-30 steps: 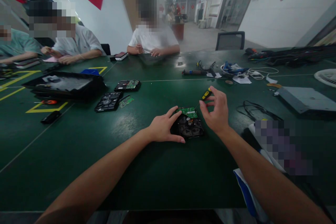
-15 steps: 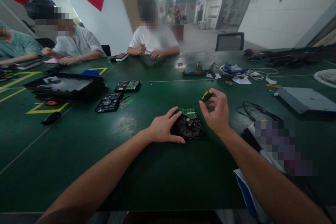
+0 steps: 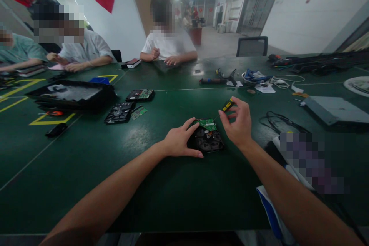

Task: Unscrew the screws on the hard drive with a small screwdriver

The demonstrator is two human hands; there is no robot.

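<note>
1. Far left, a person in green (image 3: 24,52) sits at the counter (image 3: 155,200), and next along a person in a pale shirt (image 3: 89,48) sits with a pink item (image 3: 57,67) in front.
2. Here's the black tray (image 3: 86,102), clear plastic (image 3: 77,94) lying in it. An orange-handled tool (image 3: 55,113) lies just this side, and nearer again a small black object (image 3: 57,130).
3. Moving right: a dark drive (image 3: 119,113) lies flat, a board-topped drive (image 3: 140,94) just behind it, and a loose board (image 3: 139,112) close by on the right.
4. Across the way, a person in white (image 3: 167,48) rests both forearms on the far edge.
5. Centre stage! The left hand (image 3: 181,142) clamps the hard drive (image 3: 209,140) across its left end, fingers at the far side, thumb along the near one. The drive lies flat on the counter between the two hands, a green circuit board (image 3: 208,124) over its far part.
6. And the right hand (image 3: 238,123), well clear of the left, pinches a black-and-yellow screwdriver (image 3: 227,105), tilted, its thin shaft slanting down to the board's right corner; whether the tip touches, I cannot tell.
7. Farther right, black cable (image 3: 284,121) curls beside a grey metal box (image 3: 340,109), and a white round grille (image 3: 359,85) sits at the edge of view.
</note>
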